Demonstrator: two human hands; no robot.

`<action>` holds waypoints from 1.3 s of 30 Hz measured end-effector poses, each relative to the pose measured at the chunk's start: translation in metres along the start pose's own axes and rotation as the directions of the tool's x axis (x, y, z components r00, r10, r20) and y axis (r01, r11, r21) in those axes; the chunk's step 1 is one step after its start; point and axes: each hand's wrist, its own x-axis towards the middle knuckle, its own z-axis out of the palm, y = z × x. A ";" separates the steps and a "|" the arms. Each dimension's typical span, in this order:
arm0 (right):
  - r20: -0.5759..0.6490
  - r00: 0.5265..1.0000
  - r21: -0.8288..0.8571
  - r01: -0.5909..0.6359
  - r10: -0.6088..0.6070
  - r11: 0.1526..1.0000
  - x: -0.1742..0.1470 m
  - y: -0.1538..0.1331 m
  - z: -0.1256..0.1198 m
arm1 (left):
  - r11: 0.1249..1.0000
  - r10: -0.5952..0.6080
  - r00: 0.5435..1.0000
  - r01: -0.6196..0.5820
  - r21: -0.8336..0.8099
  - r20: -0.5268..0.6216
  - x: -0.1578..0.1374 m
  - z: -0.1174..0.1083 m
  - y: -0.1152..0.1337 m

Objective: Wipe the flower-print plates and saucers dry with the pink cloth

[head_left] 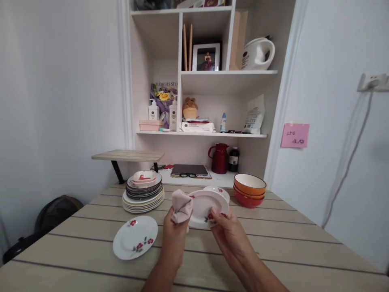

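Above the middle of the table, a white plate with red flowers (202, 207) is held up and tilted. My right hand (229, 231) grips its right edge, thumb on the face and fingers behind. A pale pink cloth (181, 206) is bunched in my closed left hand (174, 233), at the plate's left edge. Behind the held plate, another flowered plate (224, 193) lies on the table, mostly hidden. A third flowered plate (135, 237) rests flat on the table, left of my left hand.
At the back left, a tall stack of plates (143, 200) carries small dishes (144, 177) on top. Stacked orange and red bowls (249, 190) stand at the back right. Behind the wooden table (288, 251) are a laptop (190, 170), a red jug (219, 159) and a dark bottle (234, 159).
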 end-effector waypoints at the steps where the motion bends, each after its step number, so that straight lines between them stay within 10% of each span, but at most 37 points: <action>1: -0.010 1.000 -0.056 0.011 -0.012 0.998 -0.001 -0.001 -0.001 | 0.998 0.044 0.999 -0.044 0.046 0.010 0.001 -0.002 0.000; 9: 0.194 0.975 -0.718 0.216 -0.109 0.662 0.009 -0.013 -0.030 | 0.792 0.420 0.884 -0.468 0.392 0.206 0.001 -0.019 -0.001; 17: 0.399 0.898 -0.833 0.439 -0.185 0.337 0.016 -0.013 -0.039 | 0.327 0.655 0.563 -0.813 0.482 0.504 0.001 -0.024 0.009; 23: 0.483 0.857 -0.825 0.514 -0.178 0.235 0.016 -0.014 -0.042 | 0.137 0.661 0.443 -0.865 0.483 0.606 -0.001 -0.025 0.013; 28: 0.426 0.901 -0.810 0.418 -0.078 0.411 0.013 -0.014 -0.035 | 0.330 0.686 0.545 -0.824 0.462 0.483 -0.004 -0.024 0.014; 35: 0.159 0.987 -0.563 0.096 -0.006 0.821 0.002 -0.008 -0.019 | 0.923 0.297 0.952 -0.305 0.233 0.073 -0.008 -0.017 0.005; 39: 0.062 0.998 -0.370 -0.006 0.031 0.929 -0.002 -0.002 -0.014 | 0.992 0.097 0.995 -0.097 0.086 0.002 -0.012 -0.009 0.001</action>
